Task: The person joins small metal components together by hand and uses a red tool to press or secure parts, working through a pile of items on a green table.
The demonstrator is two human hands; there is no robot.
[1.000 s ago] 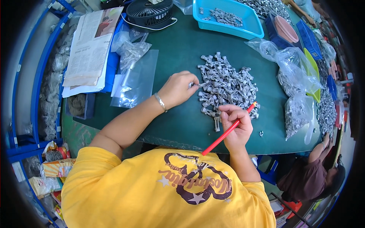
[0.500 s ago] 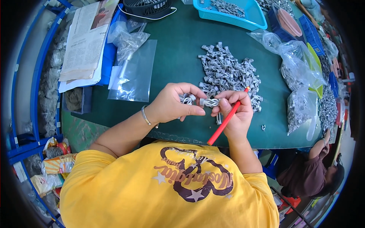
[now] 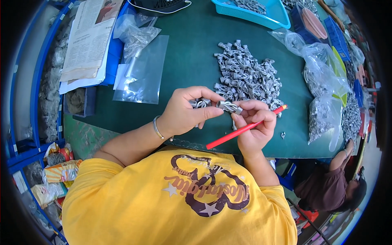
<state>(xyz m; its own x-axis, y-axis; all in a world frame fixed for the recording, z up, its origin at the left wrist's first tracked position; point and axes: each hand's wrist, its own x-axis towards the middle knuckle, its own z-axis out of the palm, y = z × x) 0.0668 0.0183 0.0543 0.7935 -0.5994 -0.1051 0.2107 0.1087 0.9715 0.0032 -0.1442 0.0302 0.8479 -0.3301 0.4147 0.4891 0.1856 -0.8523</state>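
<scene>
My left hand (image 3: 179, 109) is closed around silver looped metal fittings (image 3: 199, 103) with ribbed collars, partly hidden by the fingers. Another such fitting (image 3: 231, 107) lies between the two hands; the left thumb and forefinger touch its left end. At its right end, the fingers of my right hand (image 3: 259, 131) pinch it. That same hand also grips a red pencil-like stick (image 3: 226, 140), slanting up to the right with a yellowish tip. Just beyond the hands, a heap of similar fittings (image 3: 250, 75) covers part of the green tabletop (image 3: 190, 49).
A clear plastic bag (image 3: 143, 81) and newspapers (image 3: 87, 45) lie left. A turquoise basket (image 3: 261, 18) of metal parts and a dark fan (image 3: 159, 5) stand at the back. Filled plastic bags (image 3: 322, 118) sit right; beyond them is another person (image 3: 326, 185). One loose small part (image 3: 283, 135) lies near the front edge.
The red stick has swung to a flatter slant, its lower end moving left and up. The fitting between my hands has shifted slightly right and tilted, its right end lower.
</scene>
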